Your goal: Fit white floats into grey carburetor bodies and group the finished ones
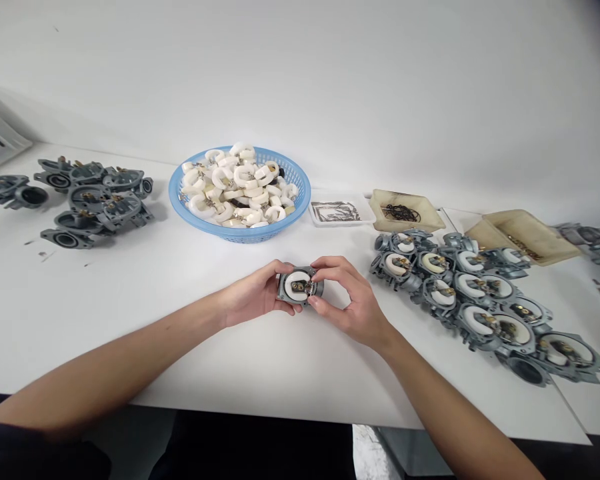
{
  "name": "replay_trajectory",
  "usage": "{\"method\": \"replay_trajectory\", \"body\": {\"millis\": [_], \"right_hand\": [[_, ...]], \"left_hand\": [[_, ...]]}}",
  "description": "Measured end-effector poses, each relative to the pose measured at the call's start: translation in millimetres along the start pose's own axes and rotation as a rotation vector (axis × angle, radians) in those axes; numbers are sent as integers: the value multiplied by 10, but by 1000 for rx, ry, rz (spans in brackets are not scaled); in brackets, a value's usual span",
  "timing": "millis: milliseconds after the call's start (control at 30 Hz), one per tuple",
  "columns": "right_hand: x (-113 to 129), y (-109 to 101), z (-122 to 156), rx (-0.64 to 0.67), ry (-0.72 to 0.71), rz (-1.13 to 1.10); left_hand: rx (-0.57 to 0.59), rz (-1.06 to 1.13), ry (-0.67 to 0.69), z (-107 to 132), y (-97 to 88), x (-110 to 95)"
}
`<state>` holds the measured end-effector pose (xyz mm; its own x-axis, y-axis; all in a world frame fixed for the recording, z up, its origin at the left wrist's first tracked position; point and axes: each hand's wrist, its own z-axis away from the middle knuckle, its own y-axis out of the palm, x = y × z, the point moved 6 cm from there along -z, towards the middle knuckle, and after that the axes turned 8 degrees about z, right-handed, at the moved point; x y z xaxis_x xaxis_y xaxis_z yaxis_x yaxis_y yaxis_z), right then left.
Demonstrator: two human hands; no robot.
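Note:
Both my hands hold one grey metal carburetor body (pixel 299 288) just above the white table (pixel 190 320), in the middle of the view. My left hand (pixel 253 293) grips its left side with curled fingers. My right hand (pixel 347 297) holds its right side, thumb and forefinger pinched at the small brass part over the white float seated in the body. A blue plastic basket (pixel 177 193) full of white ring-shaped floats stands just behind my hands.
A pile of bare grey carburetor bodies (pixel 93 200) lies at the left. Rows of bodies fitted with white floats (pixel 475 293) lie at the right. A small white tray of pins (pixel 336 213) and two beige trays (pixel 405 210) sit behind them. The table's front edge is near.

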<state>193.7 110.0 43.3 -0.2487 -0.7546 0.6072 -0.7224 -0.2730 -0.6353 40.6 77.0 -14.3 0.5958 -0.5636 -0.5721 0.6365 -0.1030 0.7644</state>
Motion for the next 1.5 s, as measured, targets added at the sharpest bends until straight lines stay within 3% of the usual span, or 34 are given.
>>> {"method": "replay_trajectory", "body": {"millis": [1500], "right_hand": [[16,-3,-1,0,0,-14]], "left_hand": [[11,-7,1,-5,-9,8]]}}
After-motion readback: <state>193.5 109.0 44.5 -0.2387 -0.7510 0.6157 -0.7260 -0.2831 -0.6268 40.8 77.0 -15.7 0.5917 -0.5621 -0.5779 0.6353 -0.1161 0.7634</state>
